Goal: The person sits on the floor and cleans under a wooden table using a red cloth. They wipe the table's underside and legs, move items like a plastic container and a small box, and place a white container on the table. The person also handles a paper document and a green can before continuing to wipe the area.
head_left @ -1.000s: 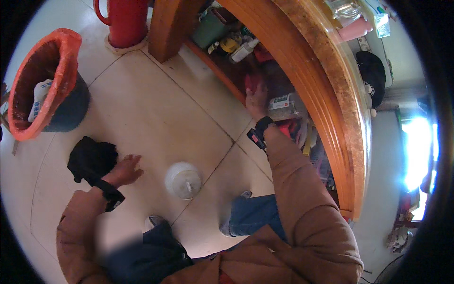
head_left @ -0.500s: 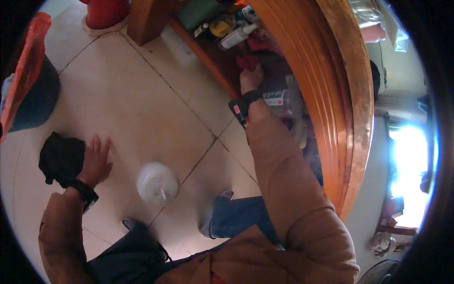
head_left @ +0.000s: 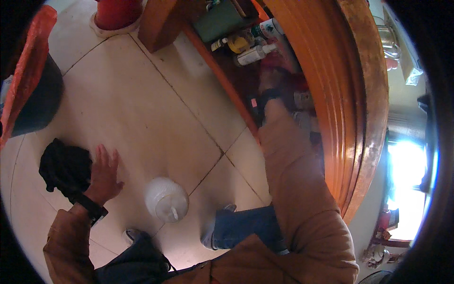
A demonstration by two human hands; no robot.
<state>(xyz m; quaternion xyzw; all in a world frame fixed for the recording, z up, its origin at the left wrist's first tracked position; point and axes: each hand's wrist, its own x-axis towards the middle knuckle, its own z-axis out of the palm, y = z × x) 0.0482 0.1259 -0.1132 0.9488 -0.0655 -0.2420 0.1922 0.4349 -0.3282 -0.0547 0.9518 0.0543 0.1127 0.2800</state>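
Note:
My right hand [head_left: 271, 79] reaches onto the low wooden shelf under the table, closed on a red cloth [head_left: 273, 62]; shadow and blur hide part of the fingers. A white spray bottle [head_left: 251, 55] lies just beyond it, beside a yellow bottle [head_left: 240, 43]. A clear container with a label [head_left: 303, 100] is near my right wrist. Low over the tiled floor, my left hand [head_left: 105, 176] is open with its fingers spread, holding nothing. Next to it lies a crumpled black cloth [head_left: 64, 165]. A white ribbed jar with a lid [head_left: 165, 199] stands between my left hand and my feet.
A dark bin [head_left: 45, 102] with a red bag over its rim stands at the left. A red pot [head_left: 118, 16] is at the far side near the table leg [head_left: 161, 26]. The thick wooden table edge [head_left: 347, 118] overhangs my right arm. A green box [head_left: 222, 21] sits on the shelf.
My right hand has moved deeper onto the shelf with the red cloth. The whole view has shifted a little. My left hand stays open beside the black cloth.

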